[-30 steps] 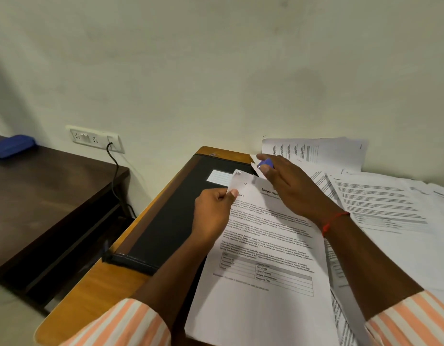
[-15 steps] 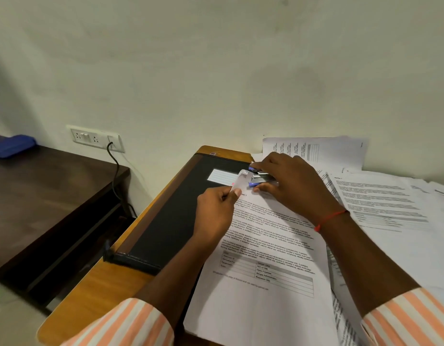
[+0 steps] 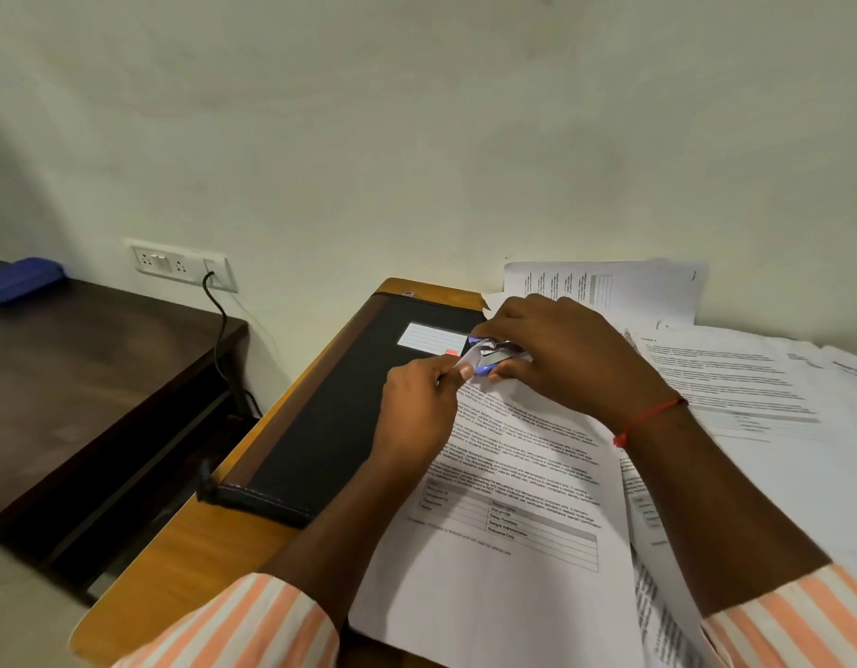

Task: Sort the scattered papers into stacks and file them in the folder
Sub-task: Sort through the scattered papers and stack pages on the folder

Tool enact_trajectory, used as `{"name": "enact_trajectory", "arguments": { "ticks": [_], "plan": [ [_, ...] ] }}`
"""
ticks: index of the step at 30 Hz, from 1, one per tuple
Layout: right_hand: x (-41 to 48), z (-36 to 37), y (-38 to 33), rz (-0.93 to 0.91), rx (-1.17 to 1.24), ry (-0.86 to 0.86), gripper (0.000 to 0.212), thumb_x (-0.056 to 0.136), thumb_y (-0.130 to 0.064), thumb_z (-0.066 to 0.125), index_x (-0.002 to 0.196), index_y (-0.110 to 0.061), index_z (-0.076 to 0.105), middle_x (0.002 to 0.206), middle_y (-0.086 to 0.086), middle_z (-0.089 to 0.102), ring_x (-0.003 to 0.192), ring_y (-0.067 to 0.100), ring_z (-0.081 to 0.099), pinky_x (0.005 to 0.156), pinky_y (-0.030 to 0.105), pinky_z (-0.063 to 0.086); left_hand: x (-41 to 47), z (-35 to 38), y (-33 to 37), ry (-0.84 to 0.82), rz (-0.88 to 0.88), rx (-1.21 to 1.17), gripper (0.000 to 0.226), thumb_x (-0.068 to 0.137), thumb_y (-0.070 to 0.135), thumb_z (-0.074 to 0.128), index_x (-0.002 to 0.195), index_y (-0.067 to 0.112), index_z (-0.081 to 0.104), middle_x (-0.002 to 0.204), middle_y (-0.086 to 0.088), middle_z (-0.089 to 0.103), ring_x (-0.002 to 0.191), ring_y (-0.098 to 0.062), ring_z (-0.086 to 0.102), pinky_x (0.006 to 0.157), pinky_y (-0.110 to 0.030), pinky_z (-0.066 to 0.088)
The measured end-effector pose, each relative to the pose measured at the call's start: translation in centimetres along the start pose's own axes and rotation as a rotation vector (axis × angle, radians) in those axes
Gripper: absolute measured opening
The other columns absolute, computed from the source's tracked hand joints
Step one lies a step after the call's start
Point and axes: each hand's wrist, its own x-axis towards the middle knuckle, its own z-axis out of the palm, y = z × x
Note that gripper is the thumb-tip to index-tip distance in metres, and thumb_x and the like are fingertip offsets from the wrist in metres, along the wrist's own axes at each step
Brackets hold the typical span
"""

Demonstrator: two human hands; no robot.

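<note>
A printed paper stack (image 3: 503, 561) lies in front of me, partly over a black folder (image 3: 320, 426) with a white label. My left hand (image 3: 419, 412) pinches the stack's top left corner. My right hand (image 3: 566, 359) grips a small blue and silver stapler (image 3: 489, 361), whose jaws sit over that same corner. More printed sheets (image 3: 754, 392) lie scattered to the right, and one sheet (image 3: 605, 286) leans at the wall.
The wooden desk (image 3: 176, 561) ends at its left edge beside the folder. A lower dark table (image 3: 79, 378) stands to the left with a blue case (image 3: 19, 277) on it. A wall socket (image 3: 181, 265) holds a black cable.
My right hand brought the stapler from the back of the desk down onto the stack's top left corner. My left hand kept pinching that corner and moved slightly.
</note>
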Motion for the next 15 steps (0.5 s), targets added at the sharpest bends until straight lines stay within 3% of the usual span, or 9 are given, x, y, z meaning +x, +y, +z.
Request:
{"name": "enact_trajectory", "arguments": {
  "ticks": [15],
  "plan": [
    [0.11,0.42,-0.07,-0.015,0.011,0.012,0.032,0.094,-0.045,0.065,0.124,-0.035,0.066,0.12,-0.014,0.065,0.108,0.012,0.052,0.08,0.027,0.031,0.03,-0.05,0.23,-0.011,-0.013,0.022,0.026,0.101,0.033,0.061,0.098,0.01,0.072,0.062,0.009,0.053,0.051,-0.006,0.046,0.05,-0.013,0.032]
  ]
}}
